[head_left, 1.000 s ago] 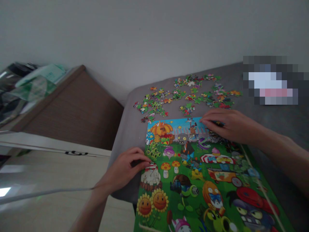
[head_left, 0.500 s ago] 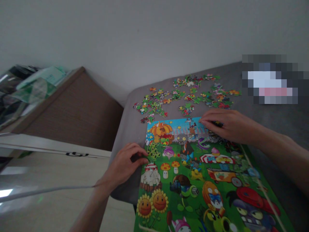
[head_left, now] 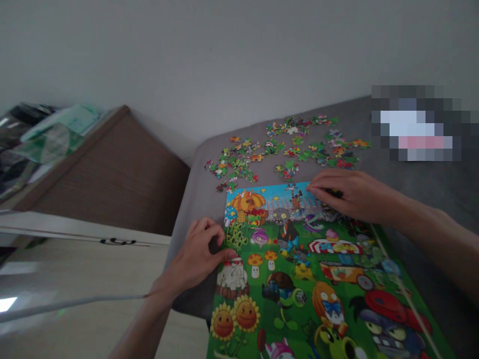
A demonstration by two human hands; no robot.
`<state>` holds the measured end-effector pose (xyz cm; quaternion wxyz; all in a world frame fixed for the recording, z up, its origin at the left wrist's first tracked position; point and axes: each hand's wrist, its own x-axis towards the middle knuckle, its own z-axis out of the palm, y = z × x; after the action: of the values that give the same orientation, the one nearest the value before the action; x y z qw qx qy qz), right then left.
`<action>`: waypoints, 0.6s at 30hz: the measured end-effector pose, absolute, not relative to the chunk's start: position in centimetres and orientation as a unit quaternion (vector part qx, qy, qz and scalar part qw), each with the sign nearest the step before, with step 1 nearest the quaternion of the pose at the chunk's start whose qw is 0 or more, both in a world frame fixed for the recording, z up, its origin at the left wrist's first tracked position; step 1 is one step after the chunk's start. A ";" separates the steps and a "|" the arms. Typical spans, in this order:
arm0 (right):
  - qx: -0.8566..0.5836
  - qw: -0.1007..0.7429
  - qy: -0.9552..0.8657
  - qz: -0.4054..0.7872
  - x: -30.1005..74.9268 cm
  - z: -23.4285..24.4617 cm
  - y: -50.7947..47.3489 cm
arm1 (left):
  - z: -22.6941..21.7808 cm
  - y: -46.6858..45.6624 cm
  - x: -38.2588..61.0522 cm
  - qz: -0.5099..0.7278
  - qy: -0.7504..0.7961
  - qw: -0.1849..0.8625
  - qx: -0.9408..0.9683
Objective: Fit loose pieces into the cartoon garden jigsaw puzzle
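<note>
Here, I am watching through the head camera.
Left hand: fingers are curling narrow, pinching the left edge of the puzzle picture.
Right hand: fingers are lying nearly flat, close together, on its far edge; I cannot tell whether they are holding anything.
Puzzle picture: is lying flat on the grey surface, close to me.
Loose pieces: are lying scattered beyond it, apart from both hands.

Single head-worn view. The camera is looking forward and down from the person's head, sitting close over the puzzle; left hand and right hand are showing at lower left and right, loose pieces and wall lying beyond.
</note>
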<state>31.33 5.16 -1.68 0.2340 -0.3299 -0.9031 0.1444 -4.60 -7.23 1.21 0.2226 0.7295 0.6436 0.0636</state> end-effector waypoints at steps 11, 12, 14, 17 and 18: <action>-0.322 0.255 -0.902 0.132 31.2 -1.5 5.0 | 3.7 0.9 -7.1 0.269 0.661 0.151 0.684; -0.323 0.253 -0.902 0.133 31.3 -1.5 5.0 | 3.9 2.6 -7.2 0.276 0.663 0.126 0.685; -0.326 0.249 -0.902 0.138 31.4 -1.6 5.0 | 4.0 5.6 -7.1 0.238 0.661 0.083 0.707; -0.328 0.246 -0.900 0.148 31.6 -1.6 5.2 | 3.4 8.4 -6.7 0.200 0.652 0.085 0.727; -0.329 0.247 -0.899 0.151 31.7 -1.6 5.3 | 3.0 8.8 -6.5 0.193 0.650 0.084 0.730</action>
<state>31.70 5.31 -1.63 0.2468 -0.3287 -0.8990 0.1514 -6.52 8.83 2.95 0.0844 0.7303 0.6498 0.1932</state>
